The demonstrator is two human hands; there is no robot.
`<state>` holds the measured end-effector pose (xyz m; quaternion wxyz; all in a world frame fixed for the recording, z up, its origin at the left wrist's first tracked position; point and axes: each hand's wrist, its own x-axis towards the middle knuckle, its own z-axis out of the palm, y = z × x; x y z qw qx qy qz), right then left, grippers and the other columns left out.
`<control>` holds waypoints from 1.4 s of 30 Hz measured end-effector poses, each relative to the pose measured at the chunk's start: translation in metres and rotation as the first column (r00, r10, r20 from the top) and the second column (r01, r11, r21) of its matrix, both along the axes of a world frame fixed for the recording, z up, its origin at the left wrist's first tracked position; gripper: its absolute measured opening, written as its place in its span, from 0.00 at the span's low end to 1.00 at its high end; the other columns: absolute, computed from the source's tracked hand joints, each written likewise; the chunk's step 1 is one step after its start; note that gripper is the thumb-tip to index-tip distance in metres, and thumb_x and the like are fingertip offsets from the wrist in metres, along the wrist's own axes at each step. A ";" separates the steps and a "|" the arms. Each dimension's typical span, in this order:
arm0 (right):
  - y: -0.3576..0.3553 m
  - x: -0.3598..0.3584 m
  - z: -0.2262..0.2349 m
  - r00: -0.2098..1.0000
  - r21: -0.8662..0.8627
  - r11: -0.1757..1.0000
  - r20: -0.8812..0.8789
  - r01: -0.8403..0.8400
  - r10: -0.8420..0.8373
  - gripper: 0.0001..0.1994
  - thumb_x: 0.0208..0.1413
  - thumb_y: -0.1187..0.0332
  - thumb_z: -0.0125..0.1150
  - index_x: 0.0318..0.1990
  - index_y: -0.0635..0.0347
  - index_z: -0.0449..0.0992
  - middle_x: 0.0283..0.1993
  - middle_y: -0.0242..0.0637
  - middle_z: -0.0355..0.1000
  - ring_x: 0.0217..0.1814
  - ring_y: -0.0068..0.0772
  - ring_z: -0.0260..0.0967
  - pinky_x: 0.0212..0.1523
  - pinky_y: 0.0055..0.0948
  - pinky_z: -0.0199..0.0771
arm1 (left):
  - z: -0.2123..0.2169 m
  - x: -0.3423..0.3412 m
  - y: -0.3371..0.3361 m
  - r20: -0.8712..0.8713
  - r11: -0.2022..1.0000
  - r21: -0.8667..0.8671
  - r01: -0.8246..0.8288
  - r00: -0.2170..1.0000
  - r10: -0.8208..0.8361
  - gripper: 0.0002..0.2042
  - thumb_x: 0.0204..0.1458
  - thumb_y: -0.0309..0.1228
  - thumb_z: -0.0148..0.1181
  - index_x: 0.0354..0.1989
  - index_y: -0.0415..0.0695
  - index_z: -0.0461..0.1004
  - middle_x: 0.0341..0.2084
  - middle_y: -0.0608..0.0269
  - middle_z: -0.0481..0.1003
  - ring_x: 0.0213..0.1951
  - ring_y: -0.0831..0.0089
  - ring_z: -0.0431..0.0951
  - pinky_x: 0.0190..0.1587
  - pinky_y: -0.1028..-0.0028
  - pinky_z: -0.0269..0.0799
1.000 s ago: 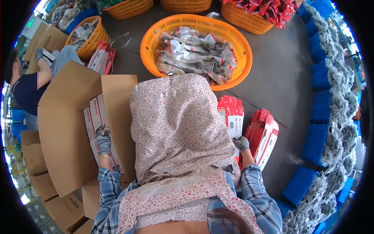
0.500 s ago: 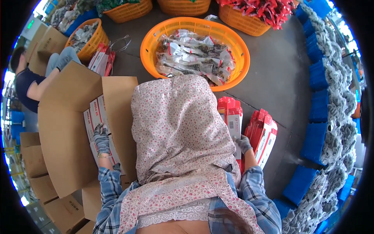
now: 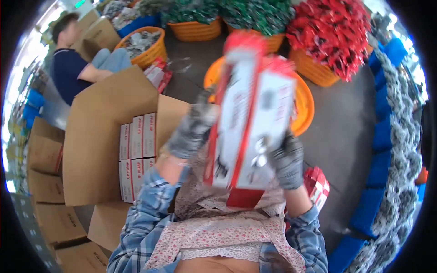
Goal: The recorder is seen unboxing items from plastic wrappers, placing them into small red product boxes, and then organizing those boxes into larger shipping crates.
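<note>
A bundle of flattened red-and-white cartons (image 3: pixel 255 118), smeared by motion, is held up over my lap. My left hand (image 3: pixel 193 127), in a grey glove, grips its left edge, with the fingertips partly lost in blur. On the right edge my gloved right hand (image 3: pixel 288 159) is closed, thumb over the front. To the left stands a large open cardboard box (image 3: pixel 98 141); small white boxes with red edges (image 3: pixel 136 157) lie in rows inside it. More flattened red-and-white cartons (image 3: pixel 317 184) rest on the floor to the right.
Behind the bundle is a wide orange basket (image 3: pixel 306 109), mostly hidden. Baskets heaped with red packs (image 3: pixel 330 38) and green packs (image 3: pixel 257 16) stand farther back. Blue crates (image 3: pixel 371 170) with grey pieces line the right side. Another person (image 3: pixel 70 68) sits at the left.
My left hand has come out of the large box. My right hand has lifted the bundle from the floor beside me, and both hands now hold it. The view has tilted up.
</note>
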<state>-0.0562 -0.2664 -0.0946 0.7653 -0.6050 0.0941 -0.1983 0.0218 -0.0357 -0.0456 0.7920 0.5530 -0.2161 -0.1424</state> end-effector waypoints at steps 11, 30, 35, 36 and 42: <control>0.012 0.059 0.075 0.942 -0.983 0.098 0.177 0.155 0.285 0.24 0.42 0.58 0.67 0.42 0.68 0.71 0.39 0.53 0.70 0.42 0.54 0.67 0.48 0.43 0.66 | 0.009 -0.022 0.015 0.399 0.912 0.371 -0.175 0.917 0.013 0.36 0.48 0.37 0.64 0.64 0.41 0.53 0.55 0.56 0.64 0.57 0.67 0.63 0.58 0.68 0.58; 0.051 0.034 0.199 0.559 -0.919 0.366 0.381 0.144 0.736 0.12 0.39 0.69 0.70 0.26 0.61 0.71 0.26 0.37 0.67 0.32 0.44 0.65 0.39 0.41 0.62 | 0.079 -0.025 0.018 0.331 0.994 0.110 0.001 0.943 -0.037 0.61 0.24 0.56 0.75 0.66 0.41 0.44 0.53 0.60 0.65 0.53 0.71 0.65 0.56 0.66 0.61; 0.076 0.039 0.197 0.621 -0.894 0.413 0.227 -0.172 0.751 0.09 0.43 0.66 0.66 0.22 0.59 0.72 0.19 0.38 0.67 0.27 0.45 0.68 0.32 0.42 0.65 | 0.043 -0.001 0.023 0.301 0.997 0.021 -0.080 0.951 0.070 0.59 0.28 0.54 0.74 0.65 0.40 0.44 0.55 0.64 0.62 0.54 0.73 0.63 0.57 0.69 0.61; 0.085 0.041 0.194 0.616 -0.892 0.417 0.230 -0.176 0.753 0.09 0.43 0.66 0.66 0.22 0.59 0.72 0.19 0.38 0.67 0.27 0.45 0.68 0.32 0.42 0.65 | 0.033 0.000 0.023 0.310 0.994 0.005 -0.112 0.945 0.105 0.57 0.30 0.54 0.74 0.65 0.40 0.45 0.55 0.64 0.62 0.54 0.73 0.64 0.57 0.69 0.61; 0.108 0.046 0.144 0.633 -0.810 0.583 0.483 0.062 0.605 0.08 0.44 0.68 0.66 0.22 0.60 0.72 0.20 0.41 0.67 0.22 0.47 0.66 0.23 0.37 0.64 | -0.012 -0.025 -0.019 0.004 0.967 -0.250 0.050 0.999 -0.050 0.51 0.37 0.51 0.71 0.64 0.40 0.46 0.55 0.64 0.62 0.53 0.72 0.64 0.57 0.69 0.60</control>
